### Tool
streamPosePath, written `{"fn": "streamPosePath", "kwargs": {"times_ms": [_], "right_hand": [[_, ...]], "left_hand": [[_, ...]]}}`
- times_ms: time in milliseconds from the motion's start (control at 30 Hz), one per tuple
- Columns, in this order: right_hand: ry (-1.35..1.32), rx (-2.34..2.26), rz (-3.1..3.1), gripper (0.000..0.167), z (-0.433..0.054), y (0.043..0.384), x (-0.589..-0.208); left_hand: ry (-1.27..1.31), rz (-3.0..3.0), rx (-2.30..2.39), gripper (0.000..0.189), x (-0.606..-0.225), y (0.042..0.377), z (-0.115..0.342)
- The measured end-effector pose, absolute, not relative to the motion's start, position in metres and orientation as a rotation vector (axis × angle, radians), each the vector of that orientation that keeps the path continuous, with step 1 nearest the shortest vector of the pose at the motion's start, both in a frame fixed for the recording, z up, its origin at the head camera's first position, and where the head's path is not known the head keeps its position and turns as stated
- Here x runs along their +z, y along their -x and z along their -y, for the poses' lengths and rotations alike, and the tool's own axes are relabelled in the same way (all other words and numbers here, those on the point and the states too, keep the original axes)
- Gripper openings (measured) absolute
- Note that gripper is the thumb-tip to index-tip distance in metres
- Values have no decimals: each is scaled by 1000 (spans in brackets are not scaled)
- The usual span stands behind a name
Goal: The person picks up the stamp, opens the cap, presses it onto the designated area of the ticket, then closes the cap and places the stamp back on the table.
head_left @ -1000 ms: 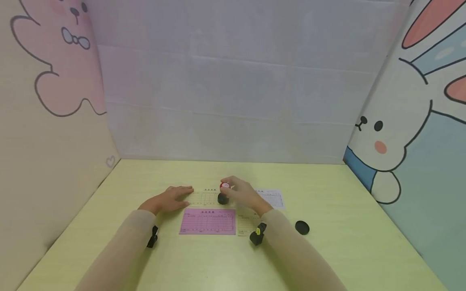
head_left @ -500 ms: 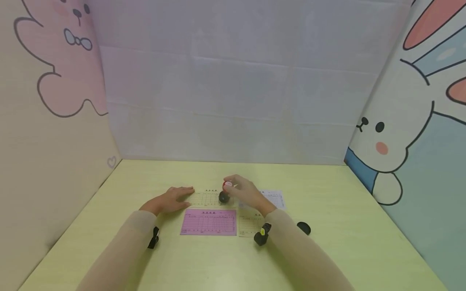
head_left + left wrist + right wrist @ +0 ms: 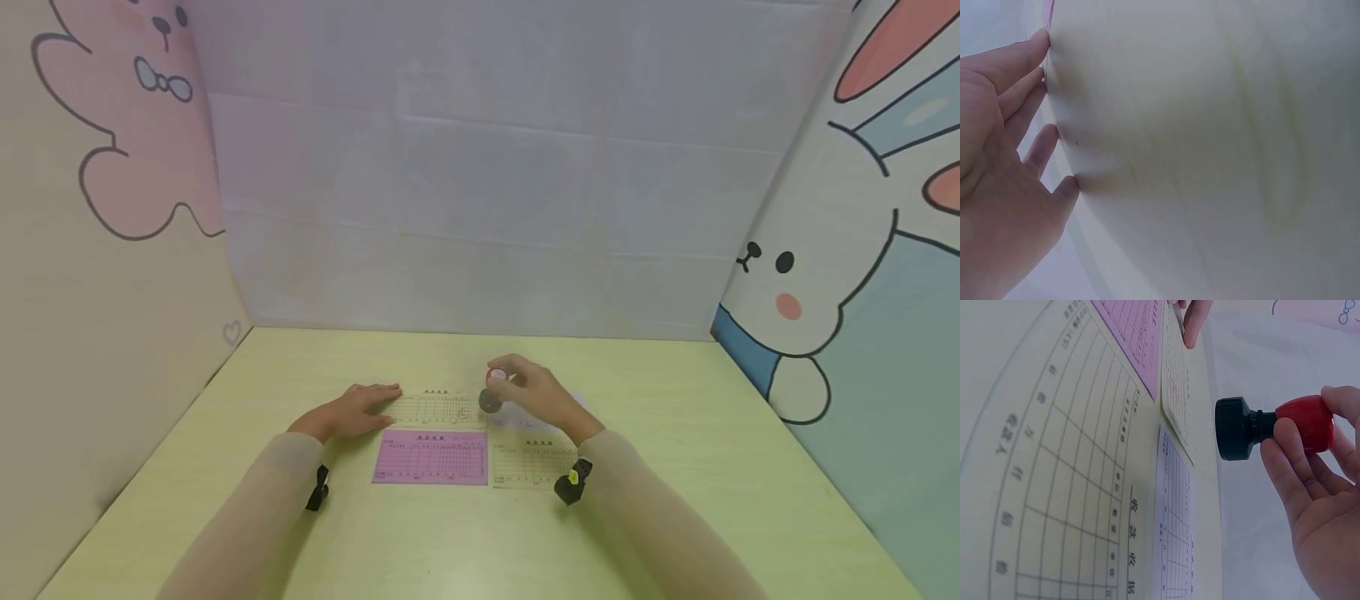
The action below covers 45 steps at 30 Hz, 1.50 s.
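My right hand (image 3: 536,392) holds a round stamp (image 3: 1233,429) by its red handle, with the black base facing down. In the right wrist view that base is off the table, over the boundary between a yellow receipt slip (image 3: 427,408) and a pale lilac slip (image 3: 517,417). A faint red mark shows near the yellow slip's right end. My left hand (image 3: 348,414) rests at the left end of that yellow slip, fingers extended, fingertips on the surface. My right hand and forearm partly cover the lilac slip.
In front lie a pink slip (image 3: 430,457) and a second yellow slip (image 3: 528,467), partly under the right wrist camera (image 3: 572,485). The pale table (image 3: 360,542) is bounded by a white back panel (image 3: 480,208) and cartoon-printed side walls.
My right hand has lifted the stamp and moved it right, off the yellow slip, uncovering a red mark. The black round lid on the right is now hidden behind my sleeve. My left hand stays.
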State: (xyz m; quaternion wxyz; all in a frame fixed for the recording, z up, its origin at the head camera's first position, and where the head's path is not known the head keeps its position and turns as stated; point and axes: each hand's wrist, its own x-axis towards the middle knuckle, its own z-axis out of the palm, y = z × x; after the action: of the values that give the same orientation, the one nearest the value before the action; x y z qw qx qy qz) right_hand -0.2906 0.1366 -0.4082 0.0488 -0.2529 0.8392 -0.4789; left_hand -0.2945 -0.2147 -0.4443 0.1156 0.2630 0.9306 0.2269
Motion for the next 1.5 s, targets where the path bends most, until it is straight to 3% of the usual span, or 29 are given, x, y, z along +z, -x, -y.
{"fn": "streamPosePath", "kwargs": {"times_ms": [700, 1033, 1267, 1500], "right_hand": [[783, -1542, -2516, 35, -167, 288, -399], [784, -1530, -2526, 30, -170, 261, -368], [741, -1514, -2562, 33, -186, 282, -394], [731, -1484, -2606, 35, -200, 283, -396]], "left_hand": [[-760, -2731, 686, 56, -446, 292, 214], [-764, -2723, 784, 55, -447, 291, 215], [-716, -2717, 912, 55, -442, 291, 207], [-776, -2758, 909, 55, -438, 291, 186]]}}
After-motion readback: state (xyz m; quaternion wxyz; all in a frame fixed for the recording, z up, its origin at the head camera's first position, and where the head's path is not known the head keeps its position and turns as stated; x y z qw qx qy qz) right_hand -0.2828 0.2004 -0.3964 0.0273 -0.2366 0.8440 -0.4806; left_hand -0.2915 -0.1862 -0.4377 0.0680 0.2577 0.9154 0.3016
